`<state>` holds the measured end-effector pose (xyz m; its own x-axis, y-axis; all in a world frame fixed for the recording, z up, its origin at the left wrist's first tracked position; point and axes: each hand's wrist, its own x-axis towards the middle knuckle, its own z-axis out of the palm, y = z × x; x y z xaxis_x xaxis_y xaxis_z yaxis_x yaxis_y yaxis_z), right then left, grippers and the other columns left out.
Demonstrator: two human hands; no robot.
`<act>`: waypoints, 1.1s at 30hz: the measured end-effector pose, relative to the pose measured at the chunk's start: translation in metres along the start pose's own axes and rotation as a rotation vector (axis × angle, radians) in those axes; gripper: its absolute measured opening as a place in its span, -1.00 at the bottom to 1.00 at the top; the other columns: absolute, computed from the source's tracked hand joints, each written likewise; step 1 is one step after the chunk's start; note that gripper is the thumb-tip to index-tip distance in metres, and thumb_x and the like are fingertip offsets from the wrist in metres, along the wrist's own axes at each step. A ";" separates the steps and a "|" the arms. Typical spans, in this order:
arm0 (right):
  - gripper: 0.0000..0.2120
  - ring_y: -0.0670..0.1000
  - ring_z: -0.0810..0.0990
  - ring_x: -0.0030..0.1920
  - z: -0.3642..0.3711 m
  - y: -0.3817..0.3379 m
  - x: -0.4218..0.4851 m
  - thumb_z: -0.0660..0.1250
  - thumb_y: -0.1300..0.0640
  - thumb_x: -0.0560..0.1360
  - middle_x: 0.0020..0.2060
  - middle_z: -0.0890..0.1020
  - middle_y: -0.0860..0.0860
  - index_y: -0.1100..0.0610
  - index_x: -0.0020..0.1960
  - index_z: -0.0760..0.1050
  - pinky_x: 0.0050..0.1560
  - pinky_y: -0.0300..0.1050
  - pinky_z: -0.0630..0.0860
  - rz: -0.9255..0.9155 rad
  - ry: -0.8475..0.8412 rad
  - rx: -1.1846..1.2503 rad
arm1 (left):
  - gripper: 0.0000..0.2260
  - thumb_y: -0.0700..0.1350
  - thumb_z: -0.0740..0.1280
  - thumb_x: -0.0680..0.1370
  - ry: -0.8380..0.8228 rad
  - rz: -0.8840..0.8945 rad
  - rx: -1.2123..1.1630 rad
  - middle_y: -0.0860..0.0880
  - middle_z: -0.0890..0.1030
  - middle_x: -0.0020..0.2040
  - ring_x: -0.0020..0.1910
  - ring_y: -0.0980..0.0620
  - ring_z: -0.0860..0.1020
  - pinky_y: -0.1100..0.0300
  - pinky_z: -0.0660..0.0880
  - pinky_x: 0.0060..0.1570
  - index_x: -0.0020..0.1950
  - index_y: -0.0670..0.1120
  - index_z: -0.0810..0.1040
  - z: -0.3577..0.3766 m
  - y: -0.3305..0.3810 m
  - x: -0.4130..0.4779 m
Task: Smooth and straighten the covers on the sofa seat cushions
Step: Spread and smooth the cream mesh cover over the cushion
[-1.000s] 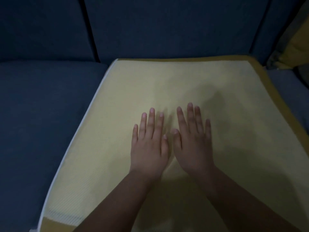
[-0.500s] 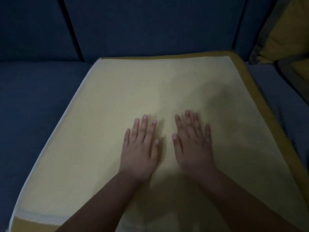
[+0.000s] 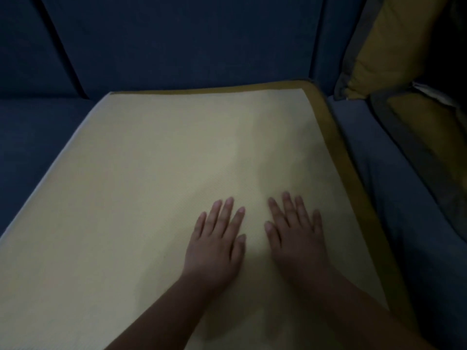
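Lying flat, yellow cover point(image 3: 156, 198) long axis toward sofa back; left hand point(image 3: 214, 248), right hand point(image 3: 298, 243) spread, palms pressing it

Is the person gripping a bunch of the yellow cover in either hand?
No: the left hand and right hand both lie flat, fingers spread, on the yellow cover.

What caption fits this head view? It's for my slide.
Both hands, left and right, press flat on the yellow cover.

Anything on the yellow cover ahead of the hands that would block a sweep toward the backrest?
Nothing visible: both the left hand and right hand lie flat on the yellow cover, bare up to the backrest.
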<state>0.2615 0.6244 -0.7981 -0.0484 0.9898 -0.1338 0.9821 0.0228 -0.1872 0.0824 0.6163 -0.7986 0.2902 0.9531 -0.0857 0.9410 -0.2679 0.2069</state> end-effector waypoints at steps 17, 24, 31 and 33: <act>-0.41 0.07 0.00 0.53 -0.002 0.119 -0.026 -0.26 -0.22 0.59 0.55 0.10 0.03 -0.03 0.55 0.06 0.40 0.32 0.18 0.174 0.116 0.051 | -0.52 0.12 0.07 0.59 0.072 0.197 -0.022 -0.03 0.21 0.54 0.53 -0.08 0.16 -0.11 0.18 0.41 0.50 0.04 0.32 0.046 0.133 0.048; -0.41 0.08 -0.03 0.55 -0.003 0.121 -0.026 -0.23 -0.20 0.56 0.56 0.03 0.00 -0.06 0.56 -0.01 0.42 0.30 0.11 0.166 0.071 0.041 | -0.50 0.14 0.04 0.60 0.081 0.193 0.001 -0.03 0.17 0.56 0.55 -0.07 0.07 -0.07 0.06 0.43 0.53 0.05 0.23 0.044 0.133 0.048; -0.33 0.08 -0.17 0.55 -0.009 0.119 -0.027 -0.36 -0.22 0.49 0.57 -0.12 -0.02 -0.08 0.57 -0.09 0.44 0.27 0.00 0.146 0.011 0.036 | -0.46 0.18 -0.16 0.60 0.008 0.155 0.066 0.01 -0.08 0.59 0.56 -0.01 -0.18 0.00 -0.18 0.47 0.58 0.09 -0.02 0.041 0.136 0.047; -0.35 0.06 -0.31 0.53 -0.013 0.123 -0.030 -0.41 -0.23 0.49 0.55 -0.26 -0.04 -0.10 0.56 -0.24 0.47 0.22 -0.08 0.126 -0.064 0.042 | -0.42 0.20 -0.28 0.55 -0.037 0.113 0.088 0.04 -0.22 0.58 0.54 0.02 -0.29 0.03 -0.27 0.48 0.57 0.11 -0.16 0.035 0.141 0.045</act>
<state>0.3857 0.5993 -0.8044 0.0615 0.9734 -0.2206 0.9728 -0.1079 -0.2050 0.2341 0.6170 -0.8075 0.3995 0.9109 -0.1032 0.9132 -0.3856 0.1316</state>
